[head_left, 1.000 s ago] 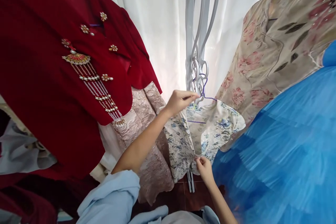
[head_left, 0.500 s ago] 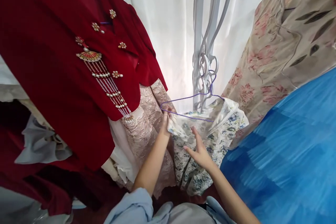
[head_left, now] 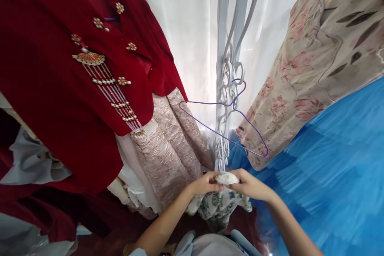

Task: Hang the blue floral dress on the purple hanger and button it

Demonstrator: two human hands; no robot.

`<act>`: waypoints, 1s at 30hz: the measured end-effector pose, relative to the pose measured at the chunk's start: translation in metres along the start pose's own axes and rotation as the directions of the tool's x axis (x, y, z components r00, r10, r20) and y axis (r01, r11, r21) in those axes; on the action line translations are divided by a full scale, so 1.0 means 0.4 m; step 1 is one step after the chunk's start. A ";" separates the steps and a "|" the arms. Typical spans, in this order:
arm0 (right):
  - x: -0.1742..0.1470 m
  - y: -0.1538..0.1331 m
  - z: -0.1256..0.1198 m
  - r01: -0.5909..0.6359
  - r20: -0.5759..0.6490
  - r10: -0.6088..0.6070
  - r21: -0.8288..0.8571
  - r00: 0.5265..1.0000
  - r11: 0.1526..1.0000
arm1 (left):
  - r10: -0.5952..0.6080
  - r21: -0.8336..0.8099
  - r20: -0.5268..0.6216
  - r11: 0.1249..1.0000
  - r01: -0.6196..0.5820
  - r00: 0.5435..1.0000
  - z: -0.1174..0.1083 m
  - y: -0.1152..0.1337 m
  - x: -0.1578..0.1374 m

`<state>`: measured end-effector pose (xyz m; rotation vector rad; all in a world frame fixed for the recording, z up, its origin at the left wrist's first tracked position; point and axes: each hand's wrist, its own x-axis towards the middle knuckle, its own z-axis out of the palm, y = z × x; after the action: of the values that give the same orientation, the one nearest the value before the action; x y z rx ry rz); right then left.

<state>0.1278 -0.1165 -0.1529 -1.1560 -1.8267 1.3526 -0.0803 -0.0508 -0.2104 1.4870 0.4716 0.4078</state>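
A white garment with a blue and green floral print (head_left: 214, 206) hangs down from both my hands, low in front of my body. My left hand (head_left: 204, 184) is closed on one side of its bunched top edge. On the other side of that edge my right hand (head_left: 250, 185) grips the cloth, the two hands facing each other. Above them a bare purple wire hanger (head_left: 210, 129) hangs tilted by its hook on the white metal stand (head_left: 226, 74), apart from the garment. Folds of cloth partly hide my fingertips.
At left hangs a dark red jacket (head_left: 60, 100) with beaded brooches over a pale pink textured skirt (head_left: 177, 148). On the right are a beige floral dress (head_left: 300, 72) and a blue tulle skirt (head_left: 327, 180). A white curtain (head_left: 183, 28) covers the back.
The floral garment has come off the purple hanger and moved down toward my body. My right hand, spread open before, now grips it together with my left. The hanger stays on the stand.
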 end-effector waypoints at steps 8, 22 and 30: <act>-0.262 -0.130 -0.252 0.038 -0.183 -0.074 -0.193 0.980 0.980 | -0.180 0.455 -0.047 0.872 0.182 0.982 0.021 0.074 -0.107; 0.020 -0.101 -0.317 0.331 -0.443 -0.312 -0.037 0.841 0.943 | 0.121 0.700 -0.501 0.639 0.319 0.857 0.030 0.171 -0.215; -0.030 -0.124 -0.331 0.223 -0.413 -0.212 -0.022 0.886 0.975 | 0.220 0.784 -0.535 0.490 0.382 0.816 -0.272 0.244 -0.166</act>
<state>0.2296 -0.0740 -0.0639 -1.0869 -1.5680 0.9167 -0.1919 0.0101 -0.1122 2.3319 1.4282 0.5856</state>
